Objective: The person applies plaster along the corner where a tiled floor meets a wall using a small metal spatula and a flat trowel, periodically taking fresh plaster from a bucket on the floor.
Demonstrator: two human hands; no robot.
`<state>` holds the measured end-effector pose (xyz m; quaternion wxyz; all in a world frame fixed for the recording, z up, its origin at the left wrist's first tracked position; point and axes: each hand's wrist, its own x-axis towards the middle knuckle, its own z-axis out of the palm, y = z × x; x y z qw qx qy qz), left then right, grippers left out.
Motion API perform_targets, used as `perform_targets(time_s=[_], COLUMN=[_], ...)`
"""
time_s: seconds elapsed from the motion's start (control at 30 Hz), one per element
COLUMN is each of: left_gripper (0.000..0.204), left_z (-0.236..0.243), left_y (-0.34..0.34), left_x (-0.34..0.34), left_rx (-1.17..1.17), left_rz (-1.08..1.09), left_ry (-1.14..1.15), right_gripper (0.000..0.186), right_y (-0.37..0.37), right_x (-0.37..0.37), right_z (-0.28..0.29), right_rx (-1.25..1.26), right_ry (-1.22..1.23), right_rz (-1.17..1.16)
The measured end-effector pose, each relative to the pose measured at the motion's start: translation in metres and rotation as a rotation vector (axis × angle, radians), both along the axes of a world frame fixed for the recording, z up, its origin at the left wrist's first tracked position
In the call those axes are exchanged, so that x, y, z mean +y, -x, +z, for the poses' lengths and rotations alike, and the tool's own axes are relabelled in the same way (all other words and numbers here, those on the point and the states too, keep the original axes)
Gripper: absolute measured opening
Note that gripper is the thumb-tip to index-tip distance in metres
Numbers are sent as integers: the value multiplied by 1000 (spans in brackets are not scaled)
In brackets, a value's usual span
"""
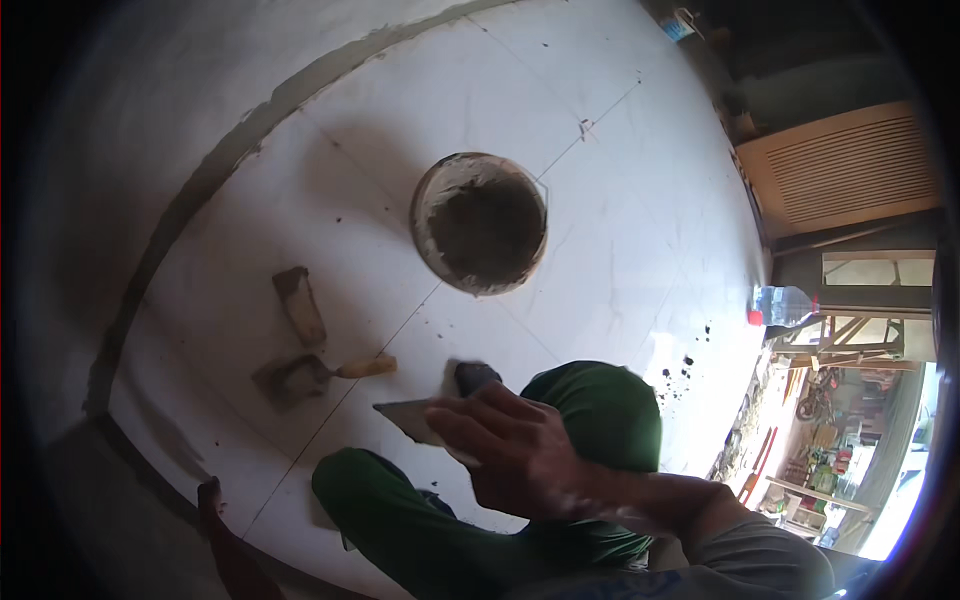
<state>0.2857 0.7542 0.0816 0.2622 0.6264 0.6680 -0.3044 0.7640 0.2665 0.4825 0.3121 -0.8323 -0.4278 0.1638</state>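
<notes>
My right hand (510, 440) is closed around a thin, flat, pale plate (415, 420) with straight edges; its exact kind does not show. The plate is raised in front of my knees. Far to the left, my left hand (209, 495) is by the foot of the wall, small and dark, its fingers not clear. A trowel (300, 380) with a wooden handle lies on the floor, its blade smeared grey. Just beyond it lies a short, flat, mortar-stained piece (300, 305). Farther off stands a round bucket (425, 225), its inside coated with grey mortar.
Pale floor tiles (590, 270) with thin joints spread around me, bordered by a rough grey strip (200, 190) along the wall. At the right stand a clear plastic bottle (785, 306) and a slatted wooden panel (840, 165). Dark crumbs (685, 370) dot the floor near a bright, cluttered opening.
</notes>
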Motion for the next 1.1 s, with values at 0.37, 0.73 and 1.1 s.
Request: perform_targets(time_s=[0.37,0.73,1.1], left_gripper=[47,49,37], left_z=[195,467,484], left_y=[-440,-339,-413], left_x=[-260,-368,-501], left_rx=[-725,-331,-61], left_rz=[-667,208,570], left_ry=[93,417,595], right_gripper=[47,21,27], right_y=[-86,-131,-336], right_x=[-55,-185,-321], right_z=[-2,137,205], right_rx=[65,294,334], right_ry=[65,17,276], right_rz=[-520,-913,-1101])
